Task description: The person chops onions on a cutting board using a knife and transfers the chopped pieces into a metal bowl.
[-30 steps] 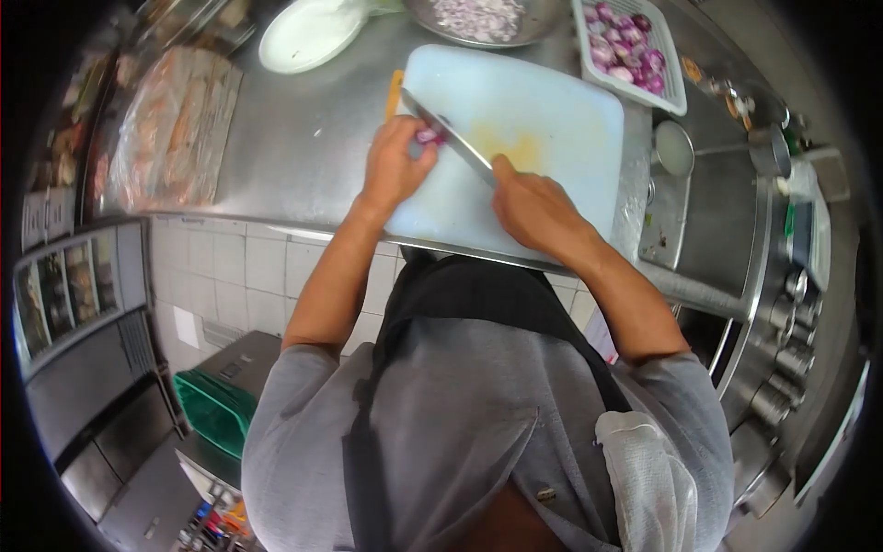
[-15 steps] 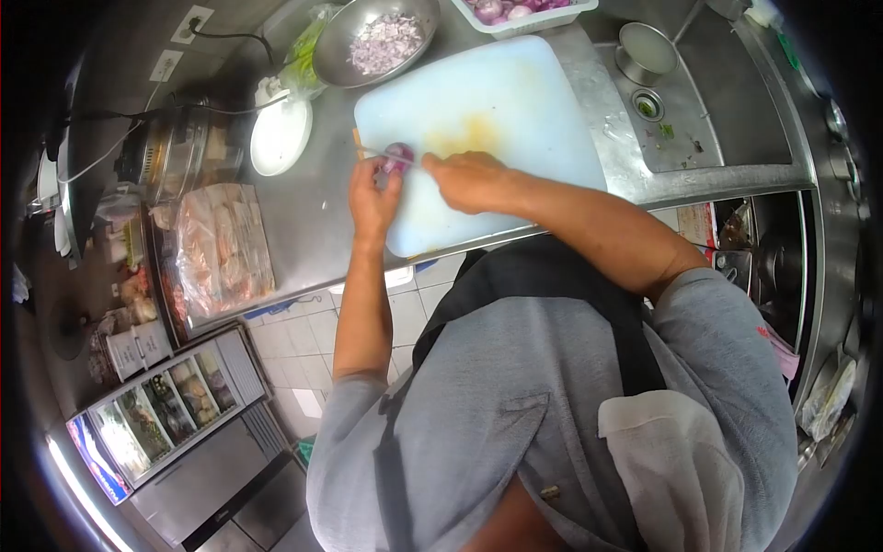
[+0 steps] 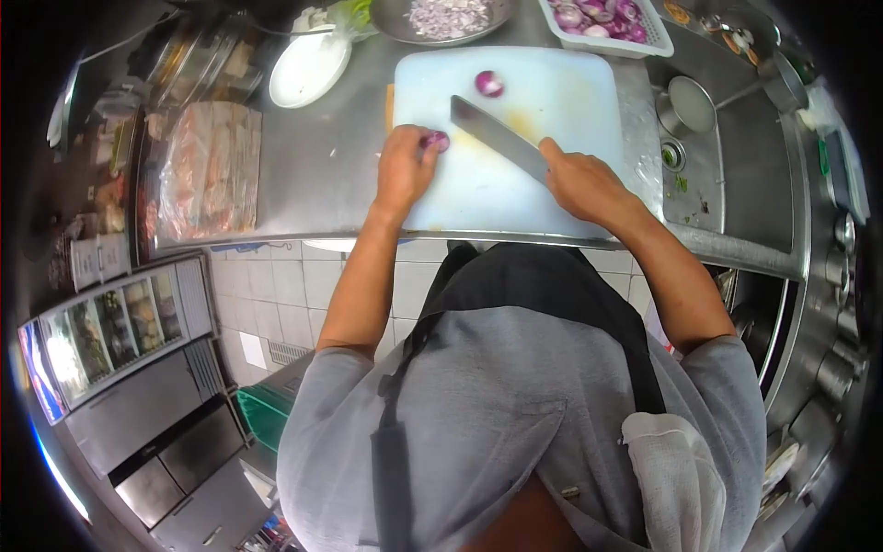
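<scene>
My left hand (image 3: 405, 170) is closed on a piece of red onion (image 3: 437, 141) at the left side of the white cutting board (image 3: 515, 198). In my right hand (image 3: 589, 184) is the handle of a knife (image 3: 501, 138); its broad blade slants over the board, its tip toward the far left. The blade is apart from the onion in my left hand. Another piece of red onion, the onion half (image 3: 489, 84), lies loose near the board's far edge, beyond the knife tip.
Behind the board stand a metal bowl of chopped onion (image 3: 449, 39) and a white basket of peeled red onions (image 3: 635, 46). White plates (image 3: 308, 72) and a plastic-wrapped stack (image 3: 212, 170) lie leftward. A sink (image 3: 699, 198) with a metal pot (image 3: 688, 106) is at right.
The knife has come away from the onion and swung right with my right hand. An onion half now lies separately on the board. The head view has shifted.
</scene>
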A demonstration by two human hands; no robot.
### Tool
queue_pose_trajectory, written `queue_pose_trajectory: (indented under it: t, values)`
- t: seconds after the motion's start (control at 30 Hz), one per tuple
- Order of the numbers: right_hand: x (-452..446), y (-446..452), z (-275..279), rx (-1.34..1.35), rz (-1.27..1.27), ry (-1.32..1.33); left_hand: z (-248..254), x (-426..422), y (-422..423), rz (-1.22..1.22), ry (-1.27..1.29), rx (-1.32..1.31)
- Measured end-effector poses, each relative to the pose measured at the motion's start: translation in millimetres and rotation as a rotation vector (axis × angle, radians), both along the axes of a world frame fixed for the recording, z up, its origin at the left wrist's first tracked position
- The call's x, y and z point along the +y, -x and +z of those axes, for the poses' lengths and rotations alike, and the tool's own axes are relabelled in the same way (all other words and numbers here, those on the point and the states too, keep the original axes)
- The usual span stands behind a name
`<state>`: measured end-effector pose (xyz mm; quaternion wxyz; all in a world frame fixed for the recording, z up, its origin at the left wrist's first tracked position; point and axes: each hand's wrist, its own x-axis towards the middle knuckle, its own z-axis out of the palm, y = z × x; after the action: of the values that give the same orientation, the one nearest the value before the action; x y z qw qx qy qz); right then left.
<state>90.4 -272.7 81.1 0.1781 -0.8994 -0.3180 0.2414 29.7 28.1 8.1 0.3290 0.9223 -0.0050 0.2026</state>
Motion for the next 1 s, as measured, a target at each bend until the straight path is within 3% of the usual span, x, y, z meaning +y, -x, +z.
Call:
queue_pose_trajectory:
  t: [0.27,0.43,0.57,0.67,0.77,0.93,1.0]
  values:
    - [34,-4,73,-0.265,0.259,0.058,-1,3,-8,0.075,0.036,0.041]
    - [31,-1,26,-0.082,0.16,0.098,-12,3,-6,0.085,0.088,-0.04]
    - [39,-3,54,-0.122,0.188,0.154,-16,5,-4,0.073,0.085,-0.092]
    - [44,4,62,-0.142,0.177,0.05,-19,5,-4,0.076,0.077,-0.138]
    - [31,6,17,-0.058,0.136,0.101,-22,4,0,0.064,0.069,-0.176]
    - [45,9,65,-0.093,0.156,0.12,-26,6,0,0.068,0.065,-0.214]
    - [43,14,55,-0.084,0.156,0.128,-28,7,0,0.063,0.055,-0.228]
